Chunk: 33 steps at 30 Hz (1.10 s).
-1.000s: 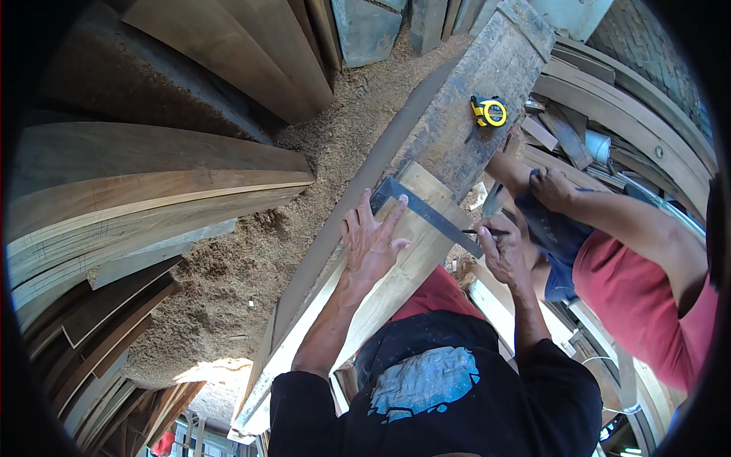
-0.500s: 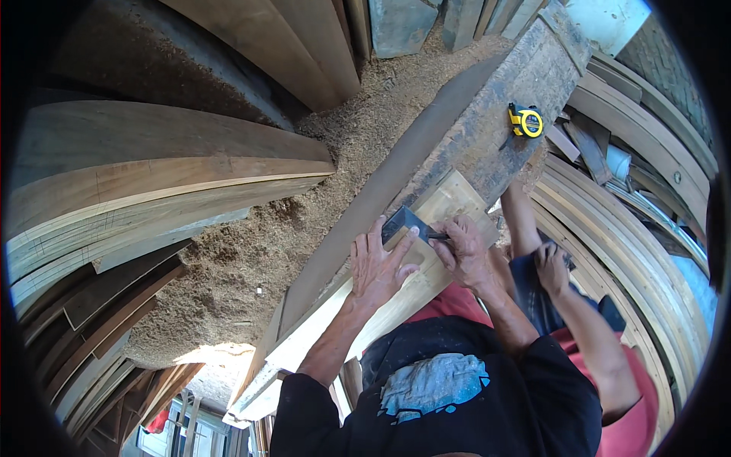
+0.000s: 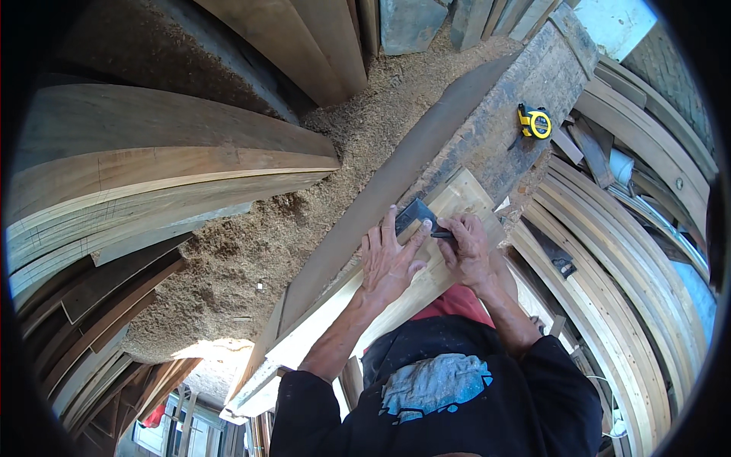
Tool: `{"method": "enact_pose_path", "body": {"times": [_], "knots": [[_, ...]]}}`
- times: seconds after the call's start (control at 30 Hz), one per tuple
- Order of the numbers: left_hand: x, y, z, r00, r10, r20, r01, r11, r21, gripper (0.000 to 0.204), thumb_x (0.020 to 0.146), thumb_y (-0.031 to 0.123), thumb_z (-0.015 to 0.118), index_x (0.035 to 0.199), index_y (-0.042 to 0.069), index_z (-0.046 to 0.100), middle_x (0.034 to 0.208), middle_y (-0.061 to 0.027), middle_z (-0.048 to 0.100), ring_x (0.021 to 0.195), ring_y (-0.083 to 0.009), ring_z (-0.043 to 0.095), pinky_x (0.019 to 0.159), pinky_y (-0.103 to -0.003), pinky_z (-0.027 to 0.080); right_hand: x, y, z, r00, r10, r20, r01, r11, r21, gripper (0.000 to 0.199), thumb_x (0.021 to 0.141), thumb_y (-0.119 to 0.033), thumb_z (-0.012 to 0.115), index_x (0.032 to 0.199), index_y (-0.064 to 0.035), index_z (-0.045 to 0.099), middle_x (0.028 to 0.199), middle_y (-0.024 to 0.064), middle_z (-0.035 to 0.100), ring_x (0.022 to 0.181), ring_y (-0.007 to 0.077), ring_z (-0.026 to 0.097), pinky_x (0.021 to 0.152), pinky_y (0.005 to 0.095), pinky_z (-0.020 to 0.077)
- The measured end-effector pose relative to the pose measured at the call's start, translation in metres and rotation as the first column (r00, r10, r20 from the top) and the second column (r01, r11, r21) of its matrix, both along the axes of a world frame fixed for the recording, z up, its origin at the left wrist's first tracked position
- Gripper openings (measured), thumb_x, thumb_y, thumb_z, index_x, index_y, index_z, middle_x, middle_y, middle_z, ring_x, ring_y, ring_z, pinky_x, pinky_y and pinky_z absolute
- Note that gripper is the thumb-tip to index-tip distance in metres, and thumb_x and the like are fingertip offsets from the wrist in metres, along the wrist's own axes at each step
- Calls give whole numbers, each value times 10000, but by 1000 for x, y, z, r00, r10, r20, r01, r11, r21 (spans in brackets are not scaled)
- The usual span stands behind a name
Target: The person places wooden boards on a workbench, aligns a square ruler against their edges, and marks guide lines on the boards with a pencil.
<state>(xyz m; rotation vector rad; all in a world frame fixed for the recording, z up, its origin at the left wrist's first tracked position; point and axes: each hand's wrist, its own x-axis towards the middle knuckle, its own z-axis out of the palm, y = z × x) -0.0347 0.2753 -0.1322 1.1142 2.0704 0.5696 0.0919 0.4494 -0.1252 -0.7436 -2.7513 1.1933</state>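
A pale wooden board [image 3: 464, 196] lies along the long workbench, under both hands. Across it rests a dark, flat-bladed square [image 3: 413, 213]; its full shape is partly covered by fingers. My left hand [image 3: 387, 263] holds the square down, its spread fingers straddling the tool, with the index finger along its near edge. Close on the right, my right hand [image 3: 468, 251] pinches a thin dark marking tool [image 3: 442, 234] against the edge of the square. Most of that tool is hidden by the fingers, so its kind cannot be told.
A yellow and black tape measure [image 3: 535, 123] sits on the workbench [image 3: 499, 99] beyond the board. Sawdust [image 3: 236, 266] covers the floor at left. Stacked planks [image 3: 175, 164] stand left, and long boards [image 3: 609, 297] lie right, with a small dark object [image 3: 564, 266] among them.
The co-worker in red at my right, arm and hand included, has mostly gone out of view. My hands stay at the square, with the right fingers drawn slightly closer to it.
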Motion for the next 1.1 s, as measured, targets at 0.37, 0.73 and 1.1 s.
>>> {"method": "enact_pose_path", "body": {"times": [0.37,0.73,1.1], "knots": [[-1,2,3,1000,5,-10,-5,1000,0,899,757,367,928,1563,441,537,1667,-302,257,1368,-511,415,1073,-598,393,-3,-1,2,999,-39,18,40,999,-36,430,757,31,761,1172,-61,696,954,124,652,889,346,632,789,453,500],[-1,0,0,999,20,25,-19,1000,-10,828,753,390,924,1515,419,603,1664,-300,271,1394,-527,398,1092,-613,389,-2,1,-1,999,-10,35,11,1000,-20,410,763,25,762,1160,-54,697,946,134,639,875,354,624,771,452,495],[-3,3,6,1000,7,25,-7,999,-36,839,798,383,901,1558,431,548,1652,-289,287,1422,-505,375,1133,-606,360,-9,16,36,981,-196,-4,196,976,96,209,971,-130,725,1151,-30,760,871,89,608,848,253,592,759,397,462]]}}
